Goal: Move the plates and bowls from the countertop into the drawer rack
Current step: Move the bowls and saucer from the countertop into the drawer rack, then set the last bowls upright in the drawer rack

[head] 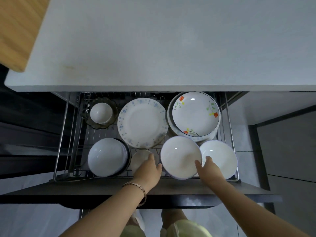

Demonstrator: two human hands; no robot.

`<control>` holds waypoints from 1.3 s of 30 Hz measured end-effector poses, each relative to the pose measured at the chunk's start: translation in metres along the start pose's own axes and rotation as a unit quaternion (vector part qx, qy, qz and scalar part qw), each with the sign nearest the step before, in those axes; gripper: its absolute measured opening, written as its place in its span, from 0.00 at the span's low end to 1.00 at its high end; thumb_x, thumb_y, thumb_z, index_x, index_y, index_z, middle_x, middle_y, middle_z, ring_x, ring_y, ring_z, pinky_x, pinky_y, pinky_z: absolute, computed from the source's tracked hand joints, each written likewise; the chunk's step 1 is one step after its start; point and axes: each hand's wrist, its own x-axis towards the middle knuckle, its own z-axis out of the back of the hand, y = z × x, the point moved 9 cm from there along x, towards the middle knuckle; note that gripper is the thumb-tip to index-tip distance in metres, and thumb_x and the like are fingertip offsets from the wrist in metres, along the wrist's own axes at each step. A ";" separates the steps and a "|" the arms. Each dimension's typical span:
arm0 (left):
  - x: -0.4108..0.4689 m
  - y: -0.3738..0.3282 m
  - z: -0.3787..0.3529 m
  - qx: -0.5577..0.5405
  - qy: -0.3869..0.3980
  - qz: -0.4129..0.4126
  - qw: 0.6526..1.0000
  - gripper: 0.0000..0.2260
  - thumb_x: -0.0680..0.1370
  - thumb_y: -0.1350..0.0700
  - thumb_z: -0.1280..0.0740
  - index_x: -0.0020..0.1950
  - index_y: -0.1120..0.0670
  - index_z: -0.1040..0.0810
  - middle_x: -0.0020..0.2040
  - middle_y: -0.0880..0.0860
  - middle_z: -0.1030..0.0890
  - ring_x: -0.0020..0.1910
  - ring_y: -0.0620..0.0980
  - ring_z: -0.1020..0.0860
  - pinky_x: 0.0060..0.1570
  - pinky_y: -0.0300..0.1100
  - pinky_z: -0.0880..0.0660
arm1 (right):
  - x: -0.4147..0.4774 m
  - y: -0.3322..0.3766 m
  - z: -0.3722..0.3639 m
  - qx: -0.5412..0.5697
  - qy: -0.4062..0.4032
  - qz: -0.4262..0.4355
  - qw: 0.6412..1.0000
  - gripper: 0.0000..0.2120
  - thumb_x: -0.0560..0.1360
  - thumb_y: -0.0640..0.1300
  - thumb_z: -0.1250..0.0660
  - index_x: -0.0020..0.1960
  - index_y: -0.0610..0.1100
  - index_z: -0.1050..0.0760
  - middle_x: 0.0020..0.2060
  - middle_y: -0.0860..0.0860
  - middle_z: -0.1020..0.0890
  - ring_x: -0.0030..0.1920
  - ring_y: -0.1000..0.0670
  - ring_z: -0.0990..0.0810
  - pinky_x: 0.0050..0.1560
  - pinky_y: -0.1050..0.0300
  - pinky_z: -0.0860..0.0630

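Left hand and right hand hold a white bowl: right fingers pinch its rim, left fingers curl against it. Placing step, judged; next, lower it onto the drawer rack beneath the fingers.

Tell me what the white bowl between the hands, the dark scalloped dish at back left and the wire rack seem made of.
White round bowl: glazed ceramic or opal glass, going by its smooth glossy highlight. Dark scalloped dish: probably smoked glass, its brownish rim looks translucent. Thin-wire drawer rack: bright metal, chromed or stainless, with shiny glints.
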 end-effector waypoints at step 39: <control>-0.095 0.135 -0.007 -0.612 -0.126 0.284 0.727 0.14 0.80 0.69 0.47 0.65 0.66 0.30 0.66 0.53 0.23 0.56 0.59 0.19 0.37 0.39 0.20 | -0.077 -0.045 -0.074 0.470 -0.021 -0.119 0.874 0.16 0.76 0.42 0.36 0.46 0.27 0.25 0.35 0.41 0.18 0.42 0.38 0.18 0.55 0.45 0.21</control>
